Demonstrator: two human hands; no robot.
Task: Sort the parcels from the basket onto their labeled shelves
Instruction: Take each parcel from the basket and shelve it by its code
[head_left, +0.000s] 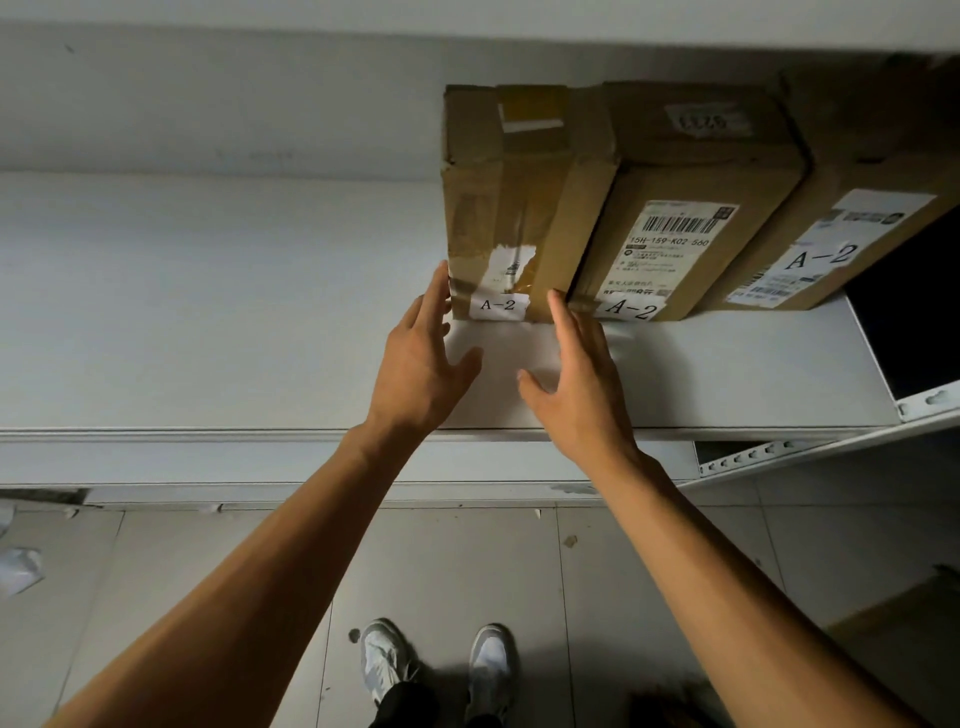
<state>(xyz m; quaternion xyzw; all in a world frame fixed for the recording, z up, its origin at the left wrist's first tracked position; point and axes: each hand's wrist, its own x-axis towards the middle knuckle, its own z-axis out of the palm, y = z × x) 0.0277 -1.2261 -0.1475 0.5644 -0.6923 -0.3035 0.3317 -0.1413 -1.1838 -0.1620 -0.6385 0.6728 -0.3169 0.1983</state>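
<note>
A: We see three cardboard parcels standing side by side on a white shelf (701, 374), each with an A-2 tag on its near face. The leftmost parcel (511, 208) stands upright at about twelve o'clock from our hands, pressed against the middle parcel (691, 228); the third parcel (852, 244) sits at two o'clock.

B: How do the hands stand?

A: Both are spread, clamped on nothing. The left hand (423, 364) has its fingertips at the parcel's lower left corner, touching or nearly so; we cannot tell which. The right hand (582, 384) reaches to the seam between the leftmost and middle parcels, thumb apart from the fingers.

B: What could go wrong from here?

A: In our judgement, the leftmost parcel is tall and narrow and has bare shelf at its nine o'clock side, so a sideways nudge from the right fingers could tip it that way. A careless push at twelve o'clock could drive it askew against the back wall (208, 130). Its tape looks wrinkled and its torn label loose, so a dragging fingertip could peel the A-2 tag (498, 305).

B: And the basket?

A: Out of view; we cannot tell how many parcels remain.
</note>
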